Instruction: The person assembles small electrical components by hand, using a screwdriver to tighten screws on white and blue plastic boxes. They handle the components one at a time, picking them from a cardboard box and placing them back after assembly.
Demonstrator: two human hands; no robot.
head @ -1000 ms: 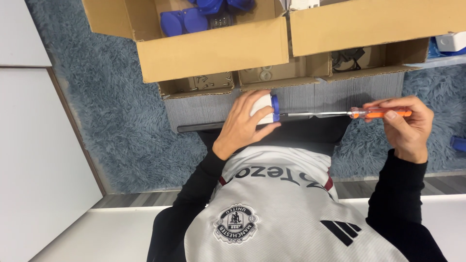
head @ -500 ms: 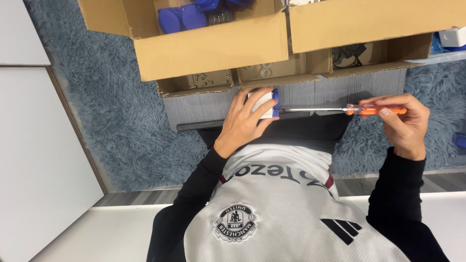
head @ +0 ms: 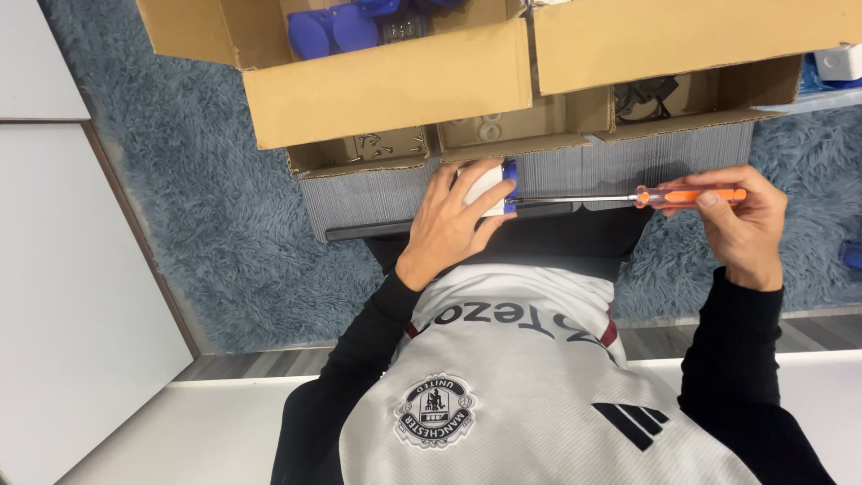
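Observation:
My left hand (head: pixel 453 220) grips a small white part with a blue end cap (head: pixel 492 186), held over a grey ribbed board (head: pixel 575 166). My right hand (head: pixel 741 220) holds an orange-handled screwdriver (head: pixel 687 195) level. Its metal shaft runs left, and the tip meets the blue cap. Both sleeves are black; a pale grey shirt fills the lower frame.
Open cardboard boxes (head: pixel 386 85) stand beyond the board. One holds blue parts (head: pixel 332 27); shallow trays hold small screws (head: pixel 386 144), round fittings and dark pieces. A shaggy blue-grey rug (head: pixel 224 207) lies underneath. A white panel (head: pixel 63 296) borders the left.
Both hands stay in nearly the same place with the screwdriver tip against the blue cap. The view has shifted slightly.

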